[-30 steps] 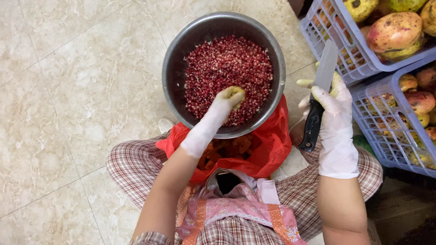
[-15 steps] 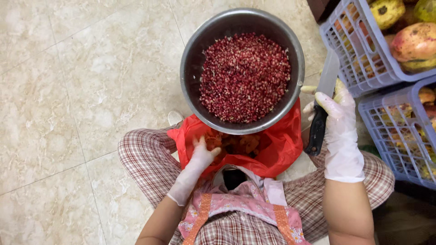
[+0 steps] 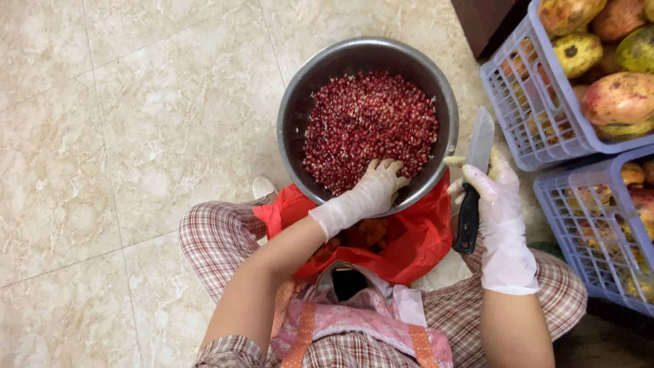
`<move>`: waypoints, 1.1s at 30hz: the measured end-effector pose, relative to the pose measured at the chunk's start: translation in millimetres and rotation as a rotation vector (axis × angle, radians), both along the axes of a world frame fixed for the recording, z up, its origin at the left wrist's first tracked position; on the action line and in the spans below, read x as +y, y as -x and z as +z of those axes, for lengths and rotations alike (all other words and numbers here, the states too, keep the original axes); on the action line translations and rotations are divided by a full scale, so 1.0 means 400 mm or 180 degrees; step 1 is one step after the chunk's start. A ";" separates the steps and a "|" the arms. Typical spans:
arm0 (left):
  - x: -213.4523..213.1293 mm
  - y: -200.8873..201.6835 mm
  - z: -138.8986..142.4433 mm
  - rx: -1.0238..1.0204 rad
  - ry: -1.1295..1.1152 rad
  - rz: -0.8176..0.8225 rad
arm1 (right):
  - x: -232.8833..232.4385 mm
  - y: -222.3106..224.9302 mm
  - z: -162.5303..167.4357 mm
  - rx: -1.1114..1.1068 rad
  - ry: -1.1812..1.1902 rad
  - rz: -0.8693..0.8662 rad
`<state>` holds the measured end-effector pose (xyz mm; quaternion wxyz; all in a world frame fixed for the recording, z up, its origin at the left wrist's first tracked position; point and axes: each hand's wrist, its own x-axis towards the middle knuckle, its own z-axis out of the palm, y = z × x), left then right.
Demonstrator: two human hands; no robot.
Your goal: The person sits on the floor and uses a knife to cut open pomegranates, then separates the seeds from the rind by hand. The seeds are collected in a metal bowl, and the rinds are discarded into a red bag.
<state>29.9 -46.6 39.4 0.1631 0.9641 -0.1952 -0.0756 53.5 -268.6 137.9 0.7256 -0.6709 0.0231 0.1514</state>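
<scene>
- Resting on the near rim of the metal bowl (image 3: pixel 293 116), the gloved left hand (image 3: pixel 378 187) has its fingers loosely together, tips on the red seeds (image 3: pixel 371 126); nothing is clamped in them.
- Right hand (image 3: pixel 497 201), gloved too, is closed around the black handle of a knife (image 3: pixel 473 180), blade pointing away, just right of the bowl.
- Under the bowl's near edge lies a red plastic bag (image 3: pixel 415 245) with peel scraps inside.
- At the right stand two lilac lattice crates (image 3: pixel 524 119) of yellow-red fruit.
</scene>
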 end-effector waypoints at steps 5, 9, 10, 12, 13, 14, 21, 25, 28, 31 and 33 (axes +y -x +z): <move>0.110 -0.108 0.038 0.0268 -0.1556 -0.1167 | -0.010 -0.006 -0.007 -0.0024 0.0030 -0.0034; 0.252 -0.187 0.037 0.0237 -0.1848 -0.0379 | -0.019 -0.008 -0.014 -0.0055 0.0119 -0.0032; 0.283 -0.203 0.032 0.0413 -0.1608 -0.0048 | -0.019 -0.008 -0.015 -0.0025 0.0129 -0.0037; 0.341 -0.213 0.014 0.0206 -0.0053 0.0443 | -0.017 -0.009 -0.018 -0.0012 0.0147 -0.0026; 0.362 -0.215 0.004 0.0102 0.0719 0.0686 | -0.014 -0.009 -0.020 -0.0028 0.0153 -0.0012; 0.377 -0.218 -0.005 -0.0072 0.0929 0.0860 | -0.011 -0.010 -0.022 -0.0039 0.0161 0.0001; 0.353 -0.191 -0.049 0.0298 0.2615 0.2529 | 0.018 -0.024 -0.047 0.0209 0.0402 -0.0048; 0.305 -0.191 -0.068 -0.0630 0.1463 0.2038 | 0.050 -0.028 -0.084 0.0285 0.0636 0.0228; 0.272 -0.237 -0.100 -0.0773 0.1181 0.1837 | 0.077 -0.010 -0.124 0.0407 0.0810 0.0396; 0.249 -0.289 -0.135 -0.0787 0.0431 0.1718 | 0.102 0.010 -0.173 -0.0648 0.1318 0.0650; 0.240 -0.306 -0.144 0.0208 0.3139 0.2660 | 0.108 0.005 -0.205 -0.1359 0.2191 0.0854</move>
